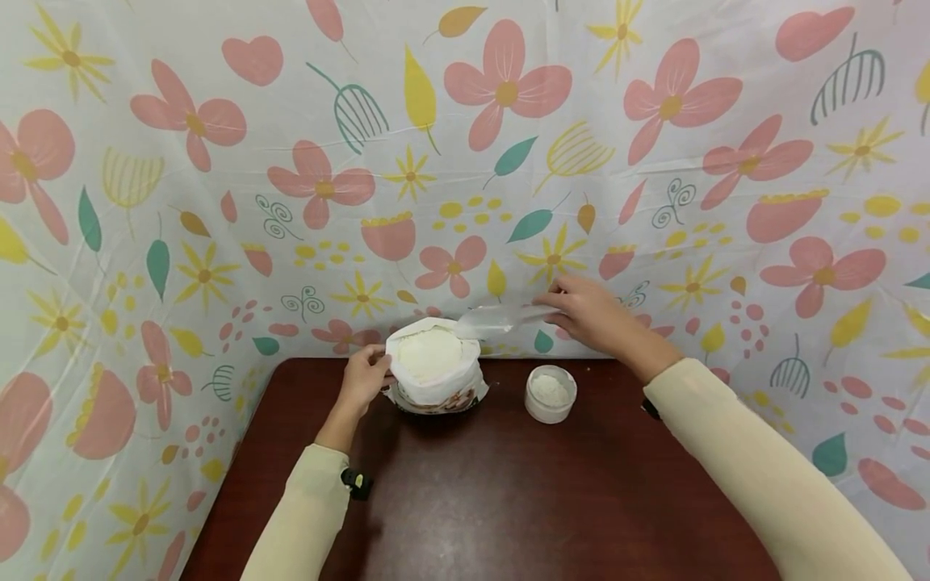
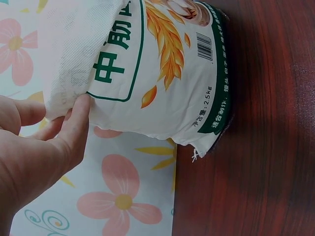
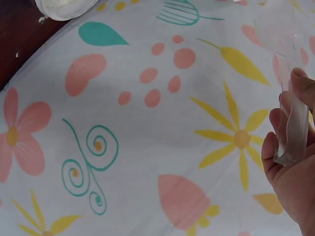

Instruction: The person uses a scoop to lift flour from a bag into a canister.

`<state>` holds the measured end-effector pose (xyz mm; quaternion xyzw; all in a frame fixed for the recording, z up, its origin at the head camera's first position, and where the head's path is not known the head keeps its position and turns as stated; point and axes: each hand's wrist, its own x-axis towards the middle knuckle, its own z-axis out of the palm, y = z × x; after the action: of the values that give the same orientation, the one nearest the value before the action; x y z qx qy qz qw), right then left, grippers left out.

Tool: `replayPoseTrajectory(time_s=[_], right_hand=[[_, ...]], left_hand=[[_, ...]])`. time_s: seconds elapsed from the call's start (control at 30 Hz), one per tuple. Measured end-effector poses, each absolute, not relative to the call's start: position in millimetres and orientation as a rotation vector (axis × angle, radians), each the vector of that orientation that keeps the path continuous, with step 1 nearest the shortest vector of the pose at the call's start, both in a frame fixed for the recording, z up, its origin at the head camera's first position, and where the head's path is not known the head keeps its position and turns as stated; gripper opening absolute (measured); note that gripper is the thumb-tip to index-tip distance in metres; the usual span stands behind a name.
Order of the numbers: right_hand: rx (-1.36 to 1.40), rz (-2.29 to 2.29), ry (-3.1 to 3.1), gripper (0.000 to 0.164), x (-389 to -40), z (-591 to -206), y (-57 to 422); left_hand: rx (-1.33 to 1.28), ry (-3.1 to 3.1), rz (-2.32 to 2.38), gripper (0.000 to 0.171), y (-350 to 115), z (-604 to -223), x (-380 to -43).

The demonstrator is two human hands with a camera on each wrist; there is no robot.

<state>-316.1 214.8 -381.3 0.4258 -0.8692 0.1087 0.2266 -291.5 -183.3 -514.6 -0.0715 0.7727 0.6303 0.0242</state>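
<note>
A white flour bag with a rolled-down top stands at the back of the table, pale flour showing in its mouth. My left hand pinches the folded rim on the bag's left side; in the left wrist view the thumb and fingers of that hand grip the white edge. My right hand holds a clear plastic scoop by its handle, its bowl over the right rim of the bag. In the right wrist view the fingers curl round the scoop handle.
A small round tub of white powder sits right of the bag. The dark red-brown table meets a flower-patterned cloth close behind the bag. White specks lie on the table near the tub in the right wrist view.
</note>
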Motion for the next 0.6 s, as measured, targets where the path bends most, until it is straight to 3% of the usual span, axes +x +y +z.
replayPoseTrajectory(time_s=[0.6], right_hand=[[1.229, -0.164, -2.531, 0.023, -335, -361, 177]], left_hand=[[-0.229, 2.394, 1.952, 0.036, -183, -516, -293]])
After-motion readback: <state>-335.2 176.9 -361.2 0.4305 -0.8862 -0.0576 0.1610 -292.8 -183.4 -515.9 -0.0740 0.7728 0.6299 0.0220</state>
